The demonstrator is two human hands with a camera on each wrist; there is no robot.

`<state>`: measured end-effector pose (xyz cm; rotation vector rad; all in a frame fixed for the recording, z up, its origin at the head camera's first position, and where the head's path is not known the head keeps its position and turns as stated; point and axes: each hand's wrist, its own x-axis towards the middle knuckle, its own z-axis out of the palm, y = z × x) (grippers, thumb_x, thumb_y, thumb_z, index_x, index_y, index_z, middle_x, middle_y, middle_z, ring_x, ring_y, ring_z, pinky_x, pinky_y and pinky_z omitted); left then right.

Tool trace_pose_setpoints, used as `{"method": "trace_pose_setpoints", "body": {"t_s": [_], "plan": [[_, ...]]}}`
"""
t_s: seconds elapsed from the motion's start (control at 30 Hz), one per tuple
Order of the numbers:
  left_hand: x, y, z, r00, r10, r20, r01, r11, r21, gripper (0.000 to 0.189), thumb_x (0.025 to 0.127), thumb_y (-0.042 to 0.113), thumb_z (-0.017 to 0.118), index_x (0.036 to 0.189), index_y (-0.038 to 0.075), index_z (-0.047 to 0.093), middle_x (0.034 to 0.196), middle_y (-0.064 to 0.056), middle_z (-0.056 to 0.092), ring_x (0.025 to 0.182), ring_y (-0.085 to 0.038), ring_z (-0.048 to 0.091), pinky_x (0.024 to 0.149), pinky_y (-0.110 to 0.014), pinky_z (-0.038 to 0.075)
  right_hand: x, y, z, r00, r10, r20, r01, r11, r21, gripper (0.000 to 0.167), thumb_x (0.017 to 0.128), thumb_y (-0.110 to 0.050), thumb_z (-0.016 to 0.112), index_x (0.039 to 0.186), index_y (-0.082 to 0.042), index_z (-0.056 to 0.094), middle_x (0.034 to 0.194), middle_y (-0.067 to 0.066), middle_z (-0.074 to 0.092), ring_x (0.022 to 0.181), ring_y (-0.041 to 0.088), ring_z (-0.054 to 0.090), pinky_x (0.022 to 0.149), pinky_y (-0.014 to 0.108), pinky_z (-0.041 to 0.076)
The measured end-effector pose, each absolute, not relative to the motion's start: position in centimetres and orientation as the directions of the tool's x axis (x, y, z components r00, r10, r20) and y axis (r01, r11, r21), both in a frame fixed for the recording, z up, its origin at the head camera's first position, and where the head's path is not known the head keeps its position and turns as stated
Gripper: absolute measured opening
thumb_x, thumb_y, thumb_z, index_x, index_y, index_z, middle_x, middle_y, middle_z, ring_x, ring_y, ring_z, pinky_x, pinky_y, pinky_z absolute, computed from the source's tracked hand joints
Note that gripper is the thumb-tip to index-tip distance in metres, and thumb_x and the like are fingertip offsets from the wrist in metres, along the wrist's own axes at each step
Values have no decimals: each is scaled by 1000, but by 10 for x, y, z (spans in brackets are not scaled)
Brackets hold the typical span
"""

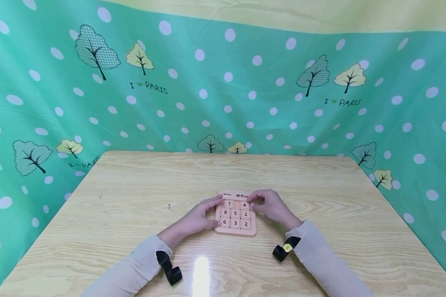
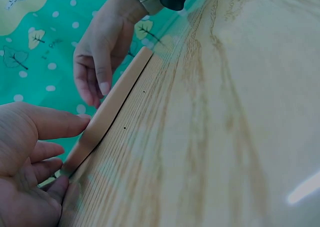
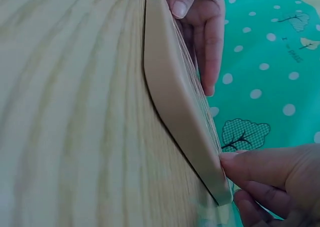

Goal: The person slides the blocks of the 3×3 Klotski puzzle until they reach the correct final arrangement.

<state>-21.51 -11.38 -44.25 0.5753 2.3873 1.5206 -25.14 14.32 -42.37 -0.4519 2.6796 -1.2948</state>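
A pink number slide puzzle (image 1: 236,232) lies flat on the table, its top facing up. Its rows read 7, gap, 4; then 8, 5, 1; then 6, 3, 2. My left hand (image 1: 197,217) holds the puzzle's left side, thumb by the 6 tile (image 1: 224,222) and fingers at the upper left corner. At the upper right corner, my right hand (image 1: 274,205) grips the edge with thumb and index finger, beside the 4 tile (image 1: 244,205). Both wrist views show the puzzle's side wall (image 3: 172,87) low against the wood; its tiles are hidden in the left wrist view.
The wooden table (image 1: 152,177) extends around the puzzle on every side. A green dotted cloth (image 1: 215,111) hangs behind and beside it. Black straps (image 1: 169,268) are on both wrists over pale sleeves. A bright light reflection lies near the front.
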Motion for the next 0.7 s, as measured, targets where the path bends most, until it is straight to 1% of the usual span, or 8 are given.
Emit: {"method": "trace_pose_setpoints", "body": {"t_s": [0.13, 0.3, 0.53, 0.7], "plan": [[-215, -114, -442, -889, 458, -6, 197, 393, 898, 71, 77, 9, 72, 141, 6, 42, 154, -4, 28, 141, -32, 19, 114, -55, 12, -250, 140, -426, -955, -296, 17, -192, 574, -796, 18, 78, 1, 70, 91, -11, 71, 95, 0, 69, 91, 16, 59, 87, 37, 48], [-215, -115, -442, -888, 460, 5, 212, 400, 892, 70, 77, 10, 72, 141, 6, 42, 154, -5, 28, 141, -33, 20, 113, -57, 13, -250, 133, -429, -948, -314, 56, -229, 548, -805, 17, 79, 2, 69, 93, -8, 72, 96, 2, 70, 88, 16, 60, 82, 32, 50], [-215, -113, -442, -891, 454, -7, 199, 405, 892, 70, 78, 10, 72, 141, 8, 43, 154, -1, 27, 142, -29, 19, 114, -53, 13, -250, 126, -432, -936, -336, 109, -285, 537, -794, 17, 79, 2, 69, 94, -7, 71, 95, 5, 70, 87, 16, 61, 81, 34, 51], [-216, -114, -444, -886, 463, 4, 211, 395, 894, 70, 78, 10, 72, 141, 6, 42, 154, -3, 28, 141, -29, 20, 114, -52, 14, -251, 122, -434, -929, -353, 110, -294, 525, -798, 17, 80, 2, 69, 94, -7, 71, 94, 5, 70, 85, 15, 62, 79, 29, 52]]}}
